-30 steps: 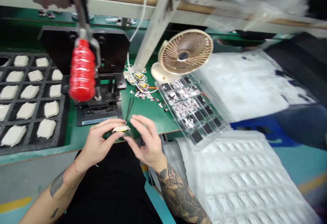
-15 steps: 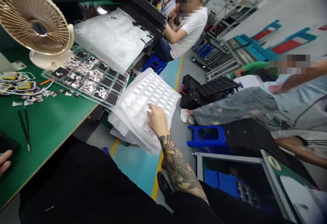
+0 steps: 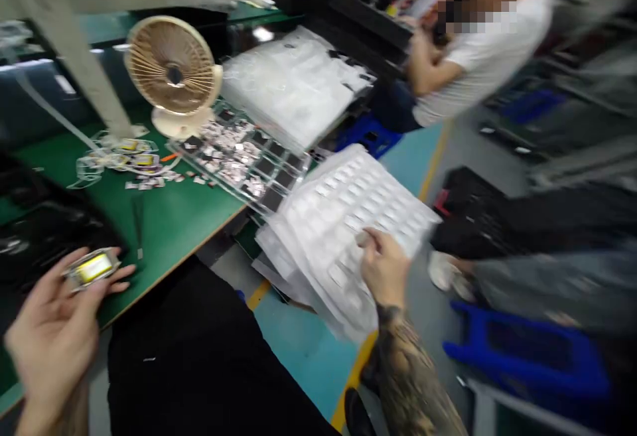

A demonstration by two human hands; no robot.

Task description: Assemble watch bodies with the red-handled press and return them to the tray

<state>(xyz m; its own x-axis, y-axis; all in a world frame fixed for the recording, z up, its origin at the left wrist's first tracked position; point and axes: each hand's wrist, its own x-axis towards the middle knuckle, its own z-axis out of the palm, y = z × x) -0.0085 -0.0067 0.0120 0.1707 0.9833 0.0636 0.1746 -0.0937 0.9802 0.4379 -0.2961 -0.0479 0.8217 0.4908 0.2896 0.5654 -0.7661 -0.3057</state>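
Observation:
My left hand holds a small framed part with a bright yellow-edged face, thumb on its near edge, above the green table at the lower left. Over the white sheet tray, my right hand has thumb and index finger pinched together. A small greyish thing shows at those fingertips, too blurred to identify. The tray has rows of pockets with small clear pieces and rests on a stack of similar sheets. Dark tweezers lie on the table between my hands.
A beige fan stands behind a clear compartment tray of small white parts. Wired yellow parts lie beside it. A person in a white shirt sits beyond; a blue stool is at right.
The view has turned left, and the scene sits further right. My left hand has come fully into view with the framed part. My right fingers have closed into a pinch, lifted slightly off the tray.

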